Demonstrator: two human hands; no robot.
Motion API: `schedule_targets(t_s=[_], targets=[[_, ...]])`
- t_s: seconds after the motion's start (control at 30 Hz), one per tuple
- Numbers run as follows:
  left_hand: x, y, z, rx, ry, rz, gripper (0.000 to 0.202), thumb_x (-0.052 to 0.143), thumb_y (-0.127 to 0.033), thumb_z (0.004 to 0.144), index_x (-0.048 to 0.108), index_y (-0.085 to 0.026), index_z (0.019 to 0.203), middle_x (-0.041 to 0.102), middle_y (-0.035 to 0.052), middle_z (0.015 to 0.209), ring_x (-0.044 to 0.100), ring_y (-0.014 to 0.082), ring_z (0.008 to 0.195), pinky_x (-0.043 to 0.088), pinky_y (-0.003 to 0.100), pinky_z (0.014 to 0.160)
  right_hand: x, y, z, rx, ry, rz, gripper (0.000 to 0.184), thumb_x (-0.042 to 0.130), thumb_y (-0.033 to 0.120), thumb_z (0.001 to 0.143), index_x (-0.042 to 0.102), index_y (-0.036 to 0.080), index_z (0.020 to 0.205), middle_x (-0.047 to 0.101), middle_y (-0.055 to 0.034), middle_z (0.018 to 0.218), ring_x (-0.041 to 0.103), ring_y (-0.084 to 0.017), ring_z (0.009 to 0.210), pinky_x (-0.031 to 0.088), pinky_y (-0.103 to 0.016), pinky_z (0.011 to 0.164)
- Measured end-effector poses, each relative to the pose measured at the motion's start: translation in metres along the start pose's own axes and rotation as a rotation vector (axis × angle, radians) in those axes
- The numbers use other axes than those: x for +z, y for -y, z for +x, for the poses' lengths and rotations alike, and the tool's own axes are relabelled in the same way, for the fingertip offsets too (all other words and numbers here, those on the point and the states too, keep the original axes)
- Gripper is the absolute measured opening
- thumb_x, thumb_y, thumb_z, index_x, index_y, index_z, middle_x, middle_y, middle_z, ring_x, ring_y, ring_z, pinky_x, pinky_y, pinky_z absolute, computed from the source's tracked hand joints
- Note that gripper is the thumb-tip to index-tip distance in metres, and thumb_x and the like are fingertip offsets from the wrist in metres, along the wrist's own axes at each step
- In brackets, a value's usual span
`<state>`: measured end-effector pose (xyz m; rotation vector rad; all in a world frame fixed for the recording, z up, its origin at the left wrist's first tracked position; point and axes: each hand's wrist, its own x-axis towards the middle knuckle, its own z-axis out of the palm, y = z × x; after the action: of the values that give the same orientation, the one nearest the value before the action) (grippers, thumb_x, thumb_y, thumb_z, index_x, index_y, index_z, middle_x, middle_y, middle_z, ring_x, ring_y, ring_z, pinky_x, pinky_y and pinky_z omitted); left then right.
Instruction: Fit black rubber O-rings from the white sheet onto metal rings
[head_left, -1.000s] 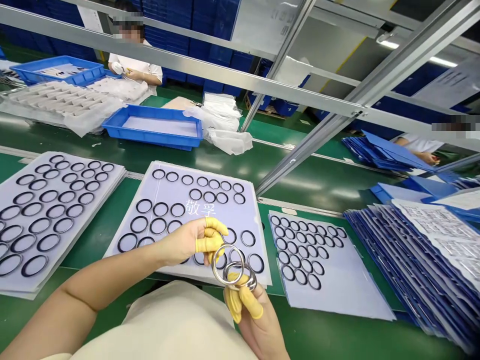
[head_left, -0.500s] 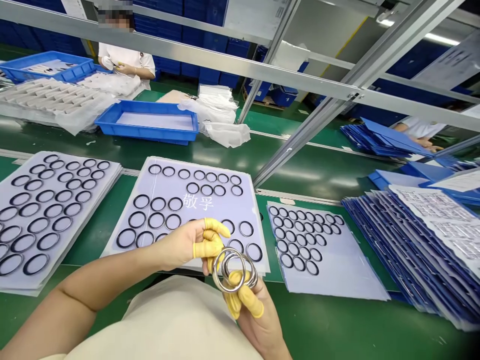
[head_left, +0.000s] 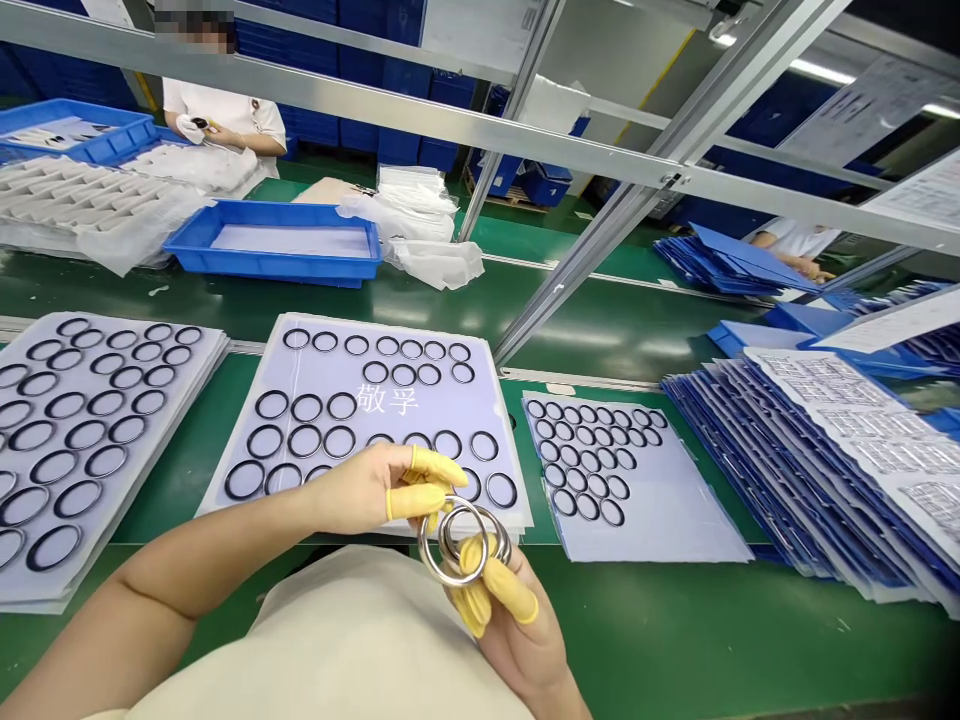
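Several shiny metal rings are gripped by my right hand, whose yellow-cotted thumb and fingers press on their lower part. One ring stands forward of the others and faces me. My left hand, also in yellow finger cots, pinches this ring at its upper left edge with thumb and fingers. Part of the left fingertips is hidden behind the thumb and ring. Just beyond my hands lies a white sheet stack bearing rows of dark-edged rings, some covered by my left forearm.
Another ring-covered sheet stack lies at left, and a partly filled sheet at right. Beside it stands a tall pile of blue sheets. A metal frame crosses ahead, with a blue tray and a co-worker beyond.
The view has turned slightly right. My left thumb and fingers have shifted onto the upper edge of the front ring; my right hand keeps its hold on the rings.
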<state>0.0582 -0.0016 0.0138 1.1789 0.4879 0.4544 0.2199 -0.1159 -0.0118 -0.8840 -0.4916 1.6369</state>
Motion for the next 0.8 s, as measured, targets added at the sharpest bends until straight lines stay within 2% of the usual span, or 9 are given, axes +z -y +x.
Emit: schedule_targets(t_s=[0.1, 0.2, 0.37, 0.47, 0.6, 0.8], targets=[[0.003, -0.006, -0.005, 0.042, 0.002, 0.193, 0.019, 0.061, -0.025, 0.084, 0.069, -0.018, 0.099, 0.064, 0.0033, 0.091, 0.056, 0.0096, 0.069, 0.048, 0.021, 0.064, 0.001, 0.000, -0.001, -0.004, 0.005, -0.053, 0.025, 0.078, 0.043, 0.068, 0.070, 0.019, 0.065, 0.048, 0.0031, 0.043, 0.038, -0.010, 0.041, 0.031, -0.024, 0.043], [0.005, -0.010, -0.010, 0.025, 0.006, 0.314, 0.018, 0.055, -0.024, 0.086, 0.069, -0.016, 0.095, 0.064, 0.0018, 0.081, 0.052, 0.0083, 0.062, 0.044, 0.019, 0.058, 0.003, 0.002, 0.000, -0.008, -0.011, -0.086, 0.026, 0.079, 0.043, 0.067, 0.071, 0.019, 0.066, 0.051, 0.0027, 0.044, 0.040, -0.010, 0.040, 0.032, -0.023, 0.043], [0.006, -0.007, -0.014, 0.037, -0.100, 0.514, 0.017, 0.052, -0.016, 0.082, 0.067, -0.016, 0.091, 0.060, -0.0008, 0.071, 0.046, 0.0083, 0.058, 0.039, 0.018, 0.054, 0.009, 0.007, 0.004, 0.059, -0.016, -0.074, 0.028, 0.080, 0.044, 0.065, 0.070, 0.018, 0.061, 0.053, 0.0028, 0.044, 0.038, -0.008, 0.039, 0.028, -0.022, 0.041], [0.008, -0.007, -0.016, 0.023, -0.144, 0.589, 0.016, 0.051, -0.015, 0.081, 0.066, -0.017, 0.087, 0.060, -0.0007, 0.070, 0.045, 0.0087, 0.057, 0.038, 0.018, 0.053, 0.013, 0.009, 0.007, 0.085, -0.002, -0.069, 0.028, 0.081, 0.043, 0.065, 0.069, 0.019, 0.059, 0.053, 0.0026, 0.043, 0.037, -0.008, 0.038, 0.026, -0.023, 0.041], [0.011, -0.012, -0.020, 0.007, -0.194, 0.680, 0.016, 0.050, -0.014, 0.081, 0.065, -0.017, 0.082, 0.053, -0.0033, 0.060, 0.041, 0.0079, 0.052, 0.035, 0.018, 0.050, 0.017, 0.010, 0.012, 0.120, 0.012, -0.086, 0.032, 0.082, 0.045, 0.062, 0.066, 0.019, 0.055, 0.052, 0.0021, 0.042, 0.038, -0.010, 0.039, 0.027, -0.024, 0.042], [0.013, -0.016, -0.028, 0.023, -0.305, 0.758, 0.011, 0.053, -0.015, 0.080, 0.064, -0.017, 0.080, 0.055, -0.0039, 0.062, 0.042, 0.0068, 0.052, 0.034, 0.016, 0.050, 0.019, 0.007, 0.019, 0.119, 0.107, -0.087, 0.031, 0.082, 0.045, 0.064, 0.067, 0.019, 0.059, 0.049, 0.0041, 0.044, 0.035, -0.008, 0.040, 0.028, -0.022, 0.042]])
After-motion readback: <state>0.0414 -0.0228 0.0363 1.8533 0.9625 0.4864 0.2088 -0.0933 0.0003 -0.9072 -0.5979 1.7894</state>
